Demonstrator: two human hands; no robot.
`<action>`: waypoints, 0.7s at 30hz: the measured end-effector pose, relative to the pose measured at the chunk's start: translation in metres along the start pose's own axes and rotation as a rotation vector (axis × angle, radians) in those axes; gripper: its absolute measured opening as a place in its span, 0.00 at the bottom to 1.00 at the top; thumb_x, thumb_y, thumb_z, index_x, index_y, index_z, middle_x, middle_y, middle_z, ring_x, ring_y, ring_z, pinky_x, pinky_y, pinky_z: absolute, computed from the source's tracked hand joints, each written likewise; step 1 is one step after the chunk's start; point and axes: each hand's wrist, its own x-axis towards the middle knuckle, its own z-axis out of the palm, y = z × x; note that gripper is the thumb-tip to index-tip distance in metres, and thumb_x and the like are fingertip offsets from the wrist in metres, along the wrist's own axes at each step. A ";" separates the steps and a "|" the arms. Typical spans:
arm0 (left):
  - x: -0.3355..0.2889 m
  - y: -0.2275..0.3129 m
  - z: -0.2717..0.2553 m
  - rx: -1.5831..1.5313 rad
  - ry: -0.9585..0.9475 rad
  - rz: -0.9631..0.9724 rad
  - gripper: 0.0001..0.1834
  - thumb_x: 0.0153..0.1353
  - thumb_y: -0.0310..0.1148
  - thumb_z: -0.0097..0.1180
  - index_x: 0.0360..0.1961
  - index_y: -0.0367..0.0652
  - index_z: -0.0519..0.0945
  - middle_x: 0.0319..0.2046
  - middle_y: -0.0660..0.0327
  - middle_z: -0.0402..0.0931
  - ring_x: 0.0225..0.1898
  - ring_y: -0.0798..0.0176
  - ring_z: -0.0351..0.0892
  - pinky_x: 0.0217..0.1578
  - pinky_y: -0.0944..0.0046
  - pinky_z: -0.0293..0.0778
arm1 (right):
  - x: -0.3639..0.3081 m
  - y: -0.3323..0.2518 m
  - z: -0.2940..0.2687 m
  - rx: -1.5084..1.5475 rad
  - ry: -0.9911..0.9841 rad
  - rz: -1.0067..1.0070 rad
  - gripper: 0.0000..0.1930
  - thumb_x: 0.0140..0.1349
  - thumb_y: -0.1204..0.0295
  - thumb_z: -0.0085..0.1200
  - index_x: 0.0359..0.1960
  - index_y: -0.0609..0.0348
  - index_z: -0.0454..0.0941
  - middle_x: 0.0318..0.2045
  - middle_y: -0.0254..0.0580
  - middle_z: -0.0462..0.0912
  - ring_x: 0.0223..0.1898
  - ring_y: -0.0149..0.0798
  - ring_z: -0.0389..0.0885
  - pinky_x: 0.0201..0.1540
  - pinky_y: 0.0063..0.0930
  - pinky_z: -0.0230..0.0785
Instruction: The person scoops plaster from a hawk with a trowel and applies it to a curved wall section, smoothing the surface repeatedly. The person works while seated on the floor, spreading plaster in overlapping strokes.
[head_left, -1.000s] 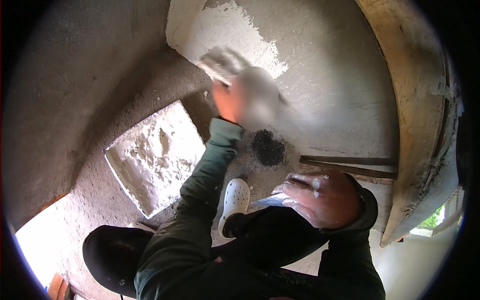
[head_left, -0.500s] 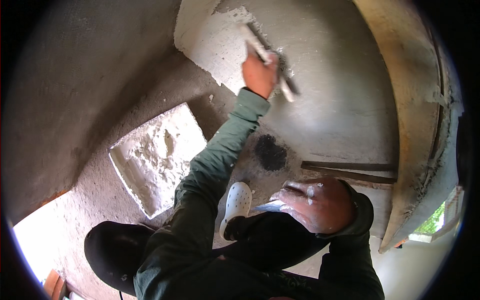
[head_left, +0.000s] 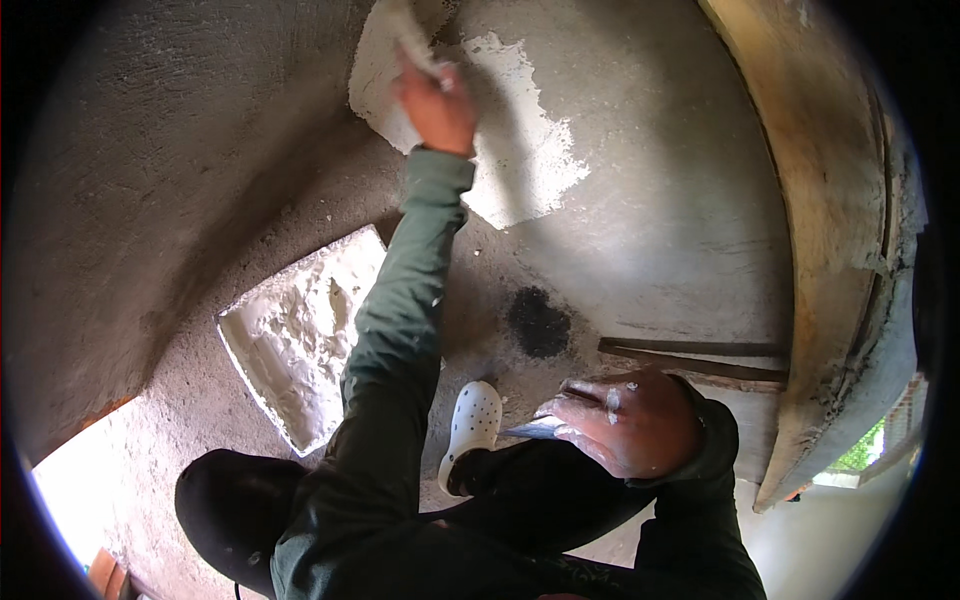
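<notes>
My left hand (head_left: pixel 437 108) is raised against the wall at the top, closed around a plastering trowel (head_left: pixel 412 35) blurred by motion. Under and beside it, a ragged patch of wet white plaster (head_left: pixel 525 150) covers part of the grey wall. Low on the right, my right hand (head_left: pixel 640 425) is by my knee, smeared with white and wrapped round a putty knife; only its flat bluish blade (head_left: pixel 532 430) sticks out to the left. A square tray (head_left: pixel 256 390) of thick white plaster (head_left: pixel 305 320) lies on the floor, partly covered by my left forearm.
A second wall (head_left: pixel 180 130) rises on the left. A dark stain (head_left: pixel 540 322) marks the floor by my white clog (head_left: pixel 475 415). Wooden strips (head_left: pixel 700 362) lie at the wall's foot on the right, beside a tall curved board (head_left: pixel 830 230).
My left hand has swept the trowel up and to the left, uncovering more white plaster on the wall. My right hand has barely moved.
</notes>
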 end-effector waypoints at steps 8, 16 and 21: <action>-0.084 0.079 0.056 0.178 -0.299 0.305 0.40 0.54 0.22 0.54 0.70 0.25 0.60 0.61 0.31 0.67 0.46 0.42 0.65 0.50 0.48 0.69 | 0.012 0.004 0.004 0.003 0.012 -0.032 0.11 0.58 0.66 0.62 0.42 0.52 0.85 0.31 0.41 0.85 0.27 0.45 0.84 0.26 0.35 0.75; -0.055 0.074 -0.042 -0.553 -0.380 -0.683 0.20 0.73 0.33 0.50 0.61 0.36 0.70 0.34 0.59 0.78 0.33 0.69 0.77 0.35 0.64 0.76 | 0.037 0.023 -0.020 0.197 0.013 0.041 0.13 0.62 0.74 0.56 0.48 0.59 0.82 0.39 0.49 0.86 0.39 0.50 0.87 0.41 0.36 0.79; -0.027 0.047 -0.112 -0.594 -0.202 -0.875 0.21 0.76 0.38 0.46 0.59 0.32 0.75 0.51 0.60 0.79 0.50 0.68 0.77 0.54 0.67 0.70 | 0.067 0.035 -0.012 -0.060 0.566 0.052 0.14 0.60 0.77 0.58 0.48 0.53 0.85 0.42 0.43 0.84 0.42 0.48 0.83 0.46 0.38 0.76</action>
